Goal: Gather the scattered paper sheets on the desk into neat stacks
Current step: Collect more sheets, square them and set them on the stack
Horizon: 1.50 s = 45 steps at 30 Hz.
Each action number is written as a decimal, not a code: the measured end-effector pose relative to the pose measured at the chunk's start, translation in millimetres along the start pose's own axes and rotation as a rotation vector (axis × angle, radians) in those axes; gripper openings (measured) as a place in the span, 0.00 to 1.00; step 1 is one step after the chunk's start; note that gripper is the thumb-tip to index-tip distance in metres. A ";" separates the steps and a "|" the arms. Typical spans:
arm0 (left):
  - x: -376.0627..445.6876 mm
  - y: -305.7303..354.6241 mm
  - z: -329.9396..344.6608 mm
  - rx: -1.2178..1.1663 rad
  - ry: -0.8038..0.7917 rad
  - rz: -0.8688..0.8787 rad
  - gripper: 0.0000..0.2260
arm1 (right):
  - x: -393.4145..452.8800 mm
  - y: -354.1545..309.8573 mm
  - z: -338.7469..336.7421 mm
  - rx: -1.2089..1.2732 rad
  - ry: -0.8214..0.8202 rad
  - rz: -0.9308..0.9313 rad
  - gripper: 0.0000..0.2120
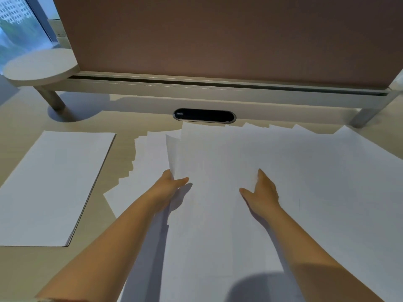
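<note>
The left hand (172, 184) has the near corner of one sheet (174, 153) pinched between thumb and fingers, and that sheet curls up off the pile. The right hand (262, 190) lies open and flat on the paper just beside it, fingers spread a little, holding nothing; it looks to be pressing the pile down while the other hand lifts.

Under and around both hands is the loose spread of sheets (305, 171). It fans across the middle and right of the desk (26, 269), the edges stepped and crooked along the back, reaching nearly to the dark cable slot (204, 115). How many sheets are in it I cannot tell.

Well apart on the left sits one squared stack (52, 184), its edges lined up.

So I would judge the job partly done: one tidy stack made, and the bigger share still scattered. The lifted sheet seems the next to be gathered.
</note>
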<state>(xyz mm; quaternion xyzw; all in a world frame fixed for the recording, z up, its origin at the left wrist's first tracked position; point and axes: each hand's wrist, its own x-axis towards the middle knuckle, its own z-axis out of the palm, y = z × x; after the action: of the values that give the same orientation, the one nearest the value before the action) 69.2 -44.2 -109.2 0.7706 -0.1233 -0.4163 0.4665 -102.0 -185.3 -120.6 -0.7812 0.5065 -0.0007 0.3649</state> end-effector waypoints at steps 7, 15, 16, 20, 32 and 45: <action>0.0 -1.8 -2.8 0.045 0.037 -0.064 0.14 | 2.1 -9.0 -12.4 0.412 0.084 0.106 0.33; -16.8 -4.7 -17.8 0.003 0.397 0.128 0.13 | -15.3 -11.7 -13.0 0.741 -0.046 0.170 0.31; -18.3 -4.9 -21.5 -0.030 0.408 0.128 0.13 | -17.3 -12.6 -12.2 0.768 -0.071 0.170 0.30; -26.5 -9.6 -24.9 -0.116 0.380 0.075 0.15 | -27.4 -18.7 -8.5 0.754 -0.224 0.124 0.15; -43.9 -33.4 -39.9 0.299 0.498 0.093 0.02 | -27.1 -25.0 17.3 0.504 -0.128 0.072 0.10; -80.8 -49.2 -121.0 -0.081 0.610 0.149 0.15 | -45.5 -101.9 64.1 0.463 -0.195 -0.089 0.26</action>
<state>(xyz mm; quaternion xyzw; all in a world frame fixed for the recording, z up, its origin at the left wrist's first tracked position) 100.7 103.4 -80.7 0.8295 -0.0170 -0.1354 0.5416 -19.9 -90.2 -92.7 -0.6946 0.4207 -0.0574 0.5807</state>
